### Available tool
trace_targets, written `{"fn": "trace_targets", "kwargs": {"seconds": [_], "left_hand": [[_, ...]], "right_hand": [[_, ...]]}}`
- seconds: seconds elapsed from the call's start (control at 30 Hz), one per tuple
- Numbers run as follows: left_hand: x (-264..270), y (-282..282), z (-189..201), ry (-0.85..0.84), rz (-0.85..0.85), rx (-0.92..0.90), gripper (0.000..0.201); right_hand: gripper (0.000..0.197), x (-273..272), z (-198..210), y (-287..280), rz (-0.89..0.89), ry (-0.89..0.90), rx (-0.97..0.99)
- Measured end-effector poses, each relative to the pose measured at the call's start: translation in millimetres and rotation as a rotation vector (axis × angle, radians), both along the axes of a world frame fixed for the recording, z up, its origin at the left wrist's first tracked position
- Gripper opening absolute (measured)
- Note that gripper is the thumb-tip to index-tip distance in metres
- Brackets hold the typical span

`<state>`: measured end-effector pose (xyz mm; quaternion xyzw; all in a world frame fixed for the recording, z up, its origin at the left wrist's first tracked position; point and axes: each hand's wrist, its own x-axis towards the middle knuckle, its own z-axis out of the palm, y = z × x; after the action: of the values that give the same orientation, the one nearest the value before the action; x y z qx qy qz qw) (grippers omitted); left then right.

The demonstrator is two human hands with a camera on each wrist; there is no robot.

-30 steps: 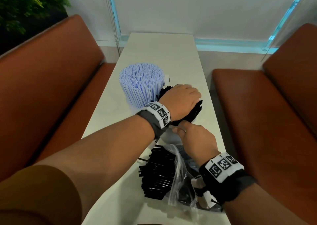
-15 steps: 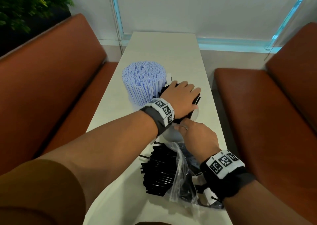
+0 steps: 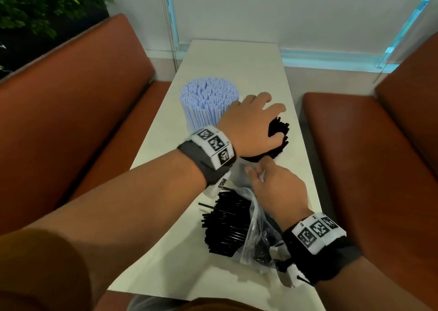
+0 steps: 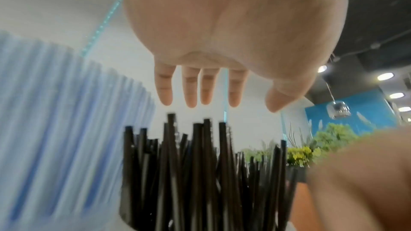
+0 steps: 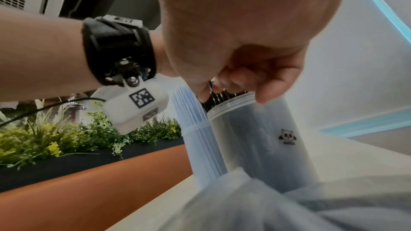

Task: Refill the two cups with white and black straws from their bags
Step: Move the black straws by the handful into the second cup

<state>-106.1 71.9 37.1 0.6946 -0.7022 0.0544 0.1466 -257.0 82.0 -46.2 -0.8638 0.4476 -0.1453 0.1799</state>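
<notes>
Plastic cups (image 5: 255,140): two; straw bag (image 3: 258,235): one.

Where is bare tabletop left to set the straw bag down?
Free: the far end of the table beyond the white straws, and the near-left strip beside the black straw pile. Crowded: the middle, with both cups, both hands and the bag.

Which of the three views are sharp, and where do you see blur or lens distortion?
Head view: mostly sharp, benches bowed by the wide lens. Left wrist view: white straws smeared by motion blur, left hand soft, black straws clearer. Right wrist view: cup fairly sharp, bag in front blurred.
</notes>
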Motion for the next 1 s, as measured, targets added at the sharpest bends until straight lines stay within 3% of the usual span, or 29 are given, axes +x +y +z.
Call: {"fn": "trace_targets", "kwargs": {"seconds": [0.17, 0.23, 0.33, 0.43, 0.5, 0.6, 0.8, 1.0], "left_hand": [[6.2, 65.1, -12.7, 0.244, -0.020, -0.245, 0.024], [4.9, 86.3, -35.5, 0.280, -0.010, -0.193, 0.018], [3.4, 105.9, -81.7, 0.248, -0.042, 0.211, 0.019], [-2.9, 115.4, -125.0, 0.118, -0.185, 0.522, 0.032], [-7.0, 115.3, -142.0, 0.081, -0.214, 0.528, 0.040], [-11.3, 110.0, -148.4, 0.007, -0.202, 0.454, 0.034], [-30.1, 98.3, -144.4, 0.114, -0.261, 0.167, 0.026], [-46.3, 90.0, -146.4, -0.017, -0.212, 0.446, 0.050]], "right_hand": [[0.066, -1.7, -23.1, 9.9, -0.047, 0.444, 0.162], [0.054, -2.1, -30.8, 8.3, -0.030, 0.513, 0.201], [0.023, -0.6, -34.0, 2.7, -0.041, 0.479, 0.236], [0.022, -0.9, -27.1, -2.2, -0.060, 0.436, 0.256], [0.023, -2.8, -22.8, -3.9, -0.055, 0.419, 0.250], [0.023, -5.4, -19.2, -3.9, -0.043, 0.407, 0.244], [0.016, -5.8, -15.6, -3.7, -0.056, 0.267, 0.266], [0.014, -5.4, -16.9, -5.0, -0.053, 0.270, 0.267]]}}
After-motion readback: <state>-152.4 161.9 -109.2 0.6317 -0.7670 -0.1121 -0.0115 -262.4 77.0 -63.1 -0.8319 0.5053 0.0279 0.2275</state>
